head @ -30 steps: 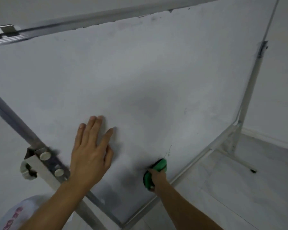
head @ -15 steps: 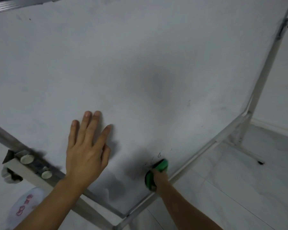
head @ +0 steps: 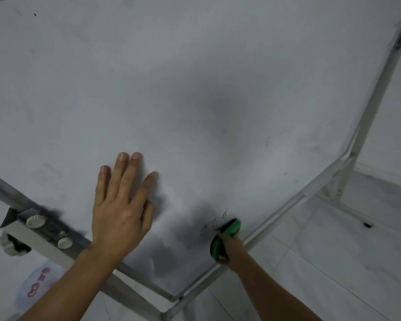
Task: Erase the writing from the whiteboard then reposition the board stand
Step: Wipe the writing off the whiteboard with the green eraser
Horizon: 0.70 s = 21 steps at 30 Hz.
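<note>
Whiteboard [head: 195,77] wipe, bottom edge.
Left hand [head: 119,212] presses flat, fingers [head: 125,172] straight; right hand [head: 229,247] grips green eraser [head: 232,227] at five o'clock beside writing [head: 214,224].

Bare indoor room, classroom or office, cannot tell which: large whiteboard [head: 195,89] on metal stand [head: 370,112], pale tiled floor [head: 310,262], plain white wall [head: 398,123] behind.
</note>
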Each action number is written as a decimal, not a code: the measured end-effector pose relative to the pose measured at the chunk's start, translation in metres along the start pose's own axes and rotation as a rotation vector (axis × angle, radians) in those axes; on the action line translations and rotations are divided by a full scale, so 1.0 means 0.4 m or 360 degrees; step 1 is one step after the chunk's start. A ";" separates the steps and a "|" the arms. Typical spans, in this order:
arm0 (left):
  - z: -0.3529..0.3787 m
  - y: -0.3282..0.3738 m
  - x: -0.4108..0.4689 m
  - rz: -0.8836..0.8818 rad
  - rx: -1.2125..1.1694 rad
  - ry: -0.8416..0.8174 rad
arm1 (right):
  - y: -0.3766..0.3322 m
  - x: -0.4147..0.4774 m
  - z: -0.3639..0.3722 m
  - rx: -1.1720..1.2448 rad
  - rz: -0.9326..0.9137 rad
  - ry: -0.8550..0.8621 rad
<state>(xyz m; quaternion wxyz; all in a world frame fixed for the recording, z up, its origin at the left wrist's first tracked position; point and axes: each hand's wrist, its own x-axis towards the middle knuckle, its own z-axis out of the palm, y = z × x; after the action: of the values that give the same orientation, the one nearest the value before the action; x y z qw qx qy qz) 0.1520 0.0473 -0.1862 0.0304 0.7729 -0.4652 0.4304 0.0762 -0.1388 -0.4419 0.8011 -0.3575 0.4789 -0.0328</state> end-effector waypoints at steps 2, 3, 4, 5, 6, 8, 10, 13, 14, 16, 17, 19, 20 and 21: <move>0.001 -0.010 -0.005 0.0003 0.0013 0.0002 | -0.018 0.000 -0.024 0.0052 0.0267 -0.0156; 0.001 -0.015 -0.006 0.0012 0.0017 0.0002 | -0.046 0.008 -0.030 0.0102 0.0209 -0.0155; 0.000 -0.017 -0.004 0.0025 0.0014 0.0003 | -0.083 0.009 -0.030 0.0174 0.0052 -0.0106; 0.000 -0.018 -0.003 0.0039 0.0004 0.0007 | -0.118 0.007 -0.020 0.0246 -0.0161 -0.0008; 0.000 -0.017 -0.001 0.0048 -0.0008 0.0013 | -0.146 0.001 -0.003 0.0294 -0.0393 0.0093; 0.002 -0.014 0.003 0.0059 -0.0029 0.0021 | -0.144 -0.029 0.046 0.0248 -0.0832 0.0231; 0.004 -0.013 0.001 0.0062 -0.0046 0.0020 | -0.042 -0.058 0.098 -0.0143 -0.1054 0.0372; 0.006 -0.020 -0.007 0.0045 -0.0044 0.0009 | 0.165 -0.065 0.132 -0.0568 -0.0742 0.0181; 0.006 -0.023 -0.009 0.0049 -0.0044 0.0003 | 0.207 -0.066 0.125 -0.0678 -0.0616 0.0063; 0.004 -0.035 -0.009 0.0074 -0.0052 -0.0002 | 0.209 -0.057 0.100 -0.0664 -0.0486 -0.0110; 0.004 -0.040 -0.006 0.0090 -0.0055 -0.0005 | 0.180 -0.047 0.087 -0.0539 -0.0518 -0.0107; 0.002 -0.047 -0.003 0.0118 -0.0069 -0.0012 | 0.093 -0.024 0.072 -0.0244 -0.0672 0.0044; 0.002 -0.047 -0.004 0.0128 -0.0082 -0.0011 | 0.046 -0.013 0.070 -0.0073 -0.0740 0.0116; 0.000 -0.047 -0.004 0.0137 -0.0096 -0.0006 | 0.009 -0.004 0.072 0.0084 -0.0766 0.0160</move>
<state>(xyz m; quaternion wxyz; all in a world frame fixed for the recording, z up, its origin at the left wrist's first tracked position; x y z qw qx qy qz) 0.1658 0.0590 -0.1806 0.0343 0.7518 -0.5109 0.4155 0.0971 -0.1197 -0.4345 0.7545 -0.4381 0.4182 -0.2528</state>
